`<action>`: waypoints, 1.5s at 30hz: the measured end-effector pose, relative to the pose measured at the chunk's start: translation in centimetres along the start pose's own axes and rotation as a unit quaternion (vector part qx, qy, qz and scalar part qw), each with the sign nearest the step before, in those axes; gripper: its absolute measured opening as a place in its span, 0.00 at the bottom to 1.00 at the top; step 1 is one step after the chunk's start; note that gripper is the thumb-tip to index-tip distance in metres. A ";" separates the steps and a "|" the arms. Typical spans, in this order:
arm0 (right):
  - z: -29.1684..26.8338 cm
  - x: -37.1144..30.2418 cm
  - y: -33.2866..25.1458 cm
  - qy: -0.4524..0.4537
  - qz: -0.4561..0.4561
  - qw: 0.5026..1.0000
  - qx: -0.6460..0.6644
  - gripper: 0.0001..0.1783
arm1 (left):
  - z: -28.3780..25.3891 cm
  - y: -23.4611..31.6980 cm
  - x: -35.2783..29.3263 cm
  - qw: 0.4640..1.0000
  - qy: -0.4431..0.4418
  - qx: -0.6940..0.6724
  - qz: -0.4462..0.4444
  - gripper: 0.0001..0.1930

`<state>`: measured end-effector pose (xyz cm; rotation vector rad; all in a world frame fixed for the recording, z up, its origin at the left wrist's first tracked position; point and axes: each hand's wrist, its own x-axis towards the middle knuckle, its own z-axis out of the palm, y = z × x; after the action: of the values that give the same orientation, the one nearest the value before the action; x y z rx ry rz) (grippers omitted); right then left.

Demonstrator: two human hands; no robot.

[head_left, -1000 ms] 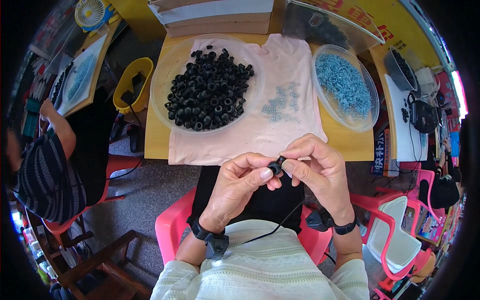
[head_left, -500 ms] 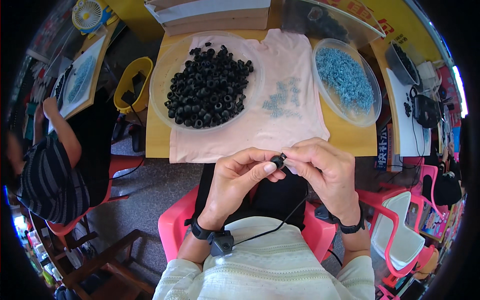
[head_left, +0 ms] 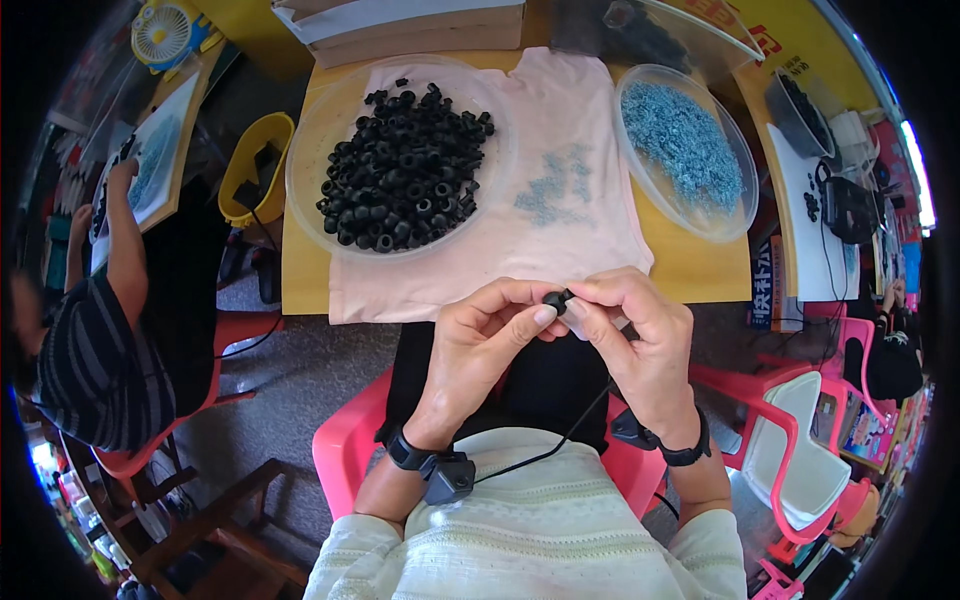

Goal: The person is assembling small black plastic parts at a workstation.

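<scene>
Just beyond my lap, at the table's near edge, my two hands meet around one small round black plastic piece [head_left: 556, 300]. My left hand [head_left: 478, 340] pinches it between thumb and fingers. From the other side, the thumb and forefinger of my right hand [head_left: 640, 325] close on its right end, where a narrower black part shows. Whether that is a separate part, the fingers hide. Beyond the hands, a round clear tray [head_left: 305, 215] holds a heap of similar black pieces [head_left: 405, 165]. Small light-blue translucent pieces [head_left: 555, 190] lie scattered on a pale pink cloth [head_left: 450, 285].
An oval tray [head_left: 745, 225] of light-blue pieces stands at the right, with a clear bin [head_left: 650, 35] behind it. A cardboard box [head_left: 410, 35] sits at the back. Left of the table are a yellow basket [head_left: 245, 205] and another person [head_left: 100, 350] working at a side table.
My right hand has moved left, and its fingertips now press closer against the black piece. My left hand keeps its pinch. The whole view has shifted slightly.
</scene>
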<state>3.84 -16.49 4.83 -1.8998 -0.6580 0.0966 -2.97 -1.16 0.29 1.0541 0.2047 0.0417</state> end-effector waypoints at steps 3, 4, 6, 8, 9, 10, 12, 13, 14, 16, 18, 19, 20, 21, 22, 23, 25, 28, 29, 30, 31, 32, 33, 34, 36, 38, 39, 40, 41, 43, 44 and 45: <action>-0.5 0.4 -0.2 -0.023 -0.017 1.000 -0.009 0.07 | 0.2 0.8 0.0 1.000 0.000 0.015 0.004 0.11; -0.5 0.4 -0.2 -0.020 0.003 0.999 0.032 0.07 | 0.2 0.8 0.0 1.000 -0.002 0.015 0.004 0.11; -0.6 0.4 0.0 -0.017 0.044 0.992 0.114 0.07 | 0.2 0.6 0.1 1.000 -0.008 0.001 -0.001 0.11; -0.7 0.4 0.4 -0.028 0.062 0.986 0.151 0.06 | 0.0 0.3 0.2 0.999 -0.013 -0.027 -0.012 0.11; -0.6 0.4 0.6 -0.027 0.070 0.982 0.173 0.06 | -0.1 0.2 0.2 0.999 -0.011 -0.043 -0.023 0.11; -0.5 0.4 0.8 -0.025 0.079 0.977 0.195 0.06 | -0.1 0.1 0.2 0.998 -0.014 -0.053 -0.030 0.11; -0.3 0.2 1.0 -0.023 0.040 0.989 0.142 0.06 | -0.4 -0.1 0.2 0.996 -0.020 -0.072 -0.043 0.11; -0.2 0.2 1.1 -0.022 0.021 0.993 0.116 0.06 | -0.4 -0.1 0.2 0.996 -0.019 -0.076 -0.045 0.11; -0.1 0.1 1.2 -0.020 0.022 0.993 0.117 0.06 | -0.4 -0.1 0.2 0.996 -0.019 -0.080 -0.047 0.11; 0.1 -0.1 1.3 -0.015 0.025 0.992 0.120 0.06 | -0.4 -0.3 0.2 0.996 -0.014 -0.080 -0.044 0.11; 0.6 -0.2 1.6 -0.006 0.005 0.996 0.091 0.06 | -0.3 -0.7 0.3 0.997 -0.005 -0.073 -0.034 0.11; 0.8 -0.2 1.8 -0.001 -0.004 0.997 0.076 0.06 | -0.2 -0.8 0.3 0.998 0.006 -0.062 -0.028 0.11; 1.0 -0.2 1.9 0.000 -0.010 0.998 0.066 0.06 | 0.0 -0.8 0.2 0.998 0.017 -0.051 -0.022 0.11; 1.1 -0.1 1.9 0.003 -0.017 0.998 0.055 0.06 | 0.2 -0.8 0.1 0.999 0.027 -0.040 -0.017 0.11; 1.2 -0.1 2.0 0.005 -0.023 0.999 0.045 0.06 | 0.2 -0.9 0.1 0.999 0.033 -0.034 -0.015 0.11; 1.3 -0.2 2.1 0.009 -0.042 0.999 0.018 0.07 | 0.1 -1.1 0.1 0.999 0.039 -0.027 -0.012 0.11; 1.4 -0.1 2.3 0.021 -0.083 0.996 -0.035 0.07 | 0.0 -1.0 0.3 0.999 0.047 -0.023 -0.015 0.11; 1.4 -0.1 1.9 0.026 -0.108 0.993 -0.045 0.09 | -0.3 -0.5 0.5 0.997 0.048 -0.041 -0.032 0.10; 1.1 0.1 2.4 0.026 -0.134 0.989 -0.059 0.09 | -0.2 -0.5 0.4 0.997 0.045 -0.049 -0.037 0.10; 0.9 0.2 2.5 0.014 -0.110 0.993 -0.036 0.09 | -0.1 -0.5 0.3 0.996 0.043 -0.058 -0.044 0.10; 0.6 0.2 2.6 0.002 -0.085 0.996 -0.012 0.09 | -0.2 -0.9 0.3 0.997 0.038 -0.058 -0.039 0.10; 0.4 0.2 2.6 -0.010 -0.060 0.998 0.013 0.09 | -0.2 -1.0 0.3 0.997 0.035 -0.052 -0.035 0.10; 0.3 0.2 2.6 -0.012 -0.059 0.998 0.026 0.09 | -0.2 -1.0 0.3 0.998 0.033 -0.045 -0.029 0.10; 0.1 0.2 2.7 -0.014 -0.057 0.997 0.040 0.09 | -0.2 -1.0 0.3 0.999 0.031 -0.037 -0.023 0.10; -0.1 0.3 2.8 -0.017 -0.070 0.996 0.044 0.08 | -0.3 -0.9 0.3 0.997 0.019 -0.061 -0.037 0.11; -0.3 0.5 3.0 -0.020 -0.098 0.995 0.026 0.08 | -0.5 -0.9 0.3 0.994 0.004 -0.091 -0.057 0.11; -0.3 0.5 2.9 -0.022 -0.092 0.995 0.034 0.08 | -0.7 -0.9 0.4 0.992 -0.004 -0.109 -0.070 0.11; -0.3 0.5 2.9 -0.025 -0.086 0.995 0.041 0.08 | -0.7 -0.9 0.4 0.988 -0.011 -0.127 -0.082 0.11; -0.2 0.4 2.8 -0.028 -0.081 0.995 0.049 0.08 | -0.7 -1.0 0.4 0.989 -0.009 -0.124 -0.084 0.11; 0.0 0.2 2.8 -0.013 -0.090 0.996 0.020 0.07 | -0.7 -1.1 0.5 0.989 -0.007 -0.117 -0.090 0.11; 0.1 0.0 2.8 -0.005 -0.094 0.996 0.005 0.07 | -0.6 -1.1 0.4 0.991 0.000 -0.101 -0.090 0.11; 0.1 0.0 2.9 -0.008 -0.093 0.996 0.002 0.07 | -0.4 -1.1 0.4 0.992 0.007 -0.085 -0.089 0.12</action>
<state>4.91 -17.18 2.26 -1.8261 -0.8415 -0.0071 -2.74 -1.30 -0.92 0.8627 0.3032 -0.0933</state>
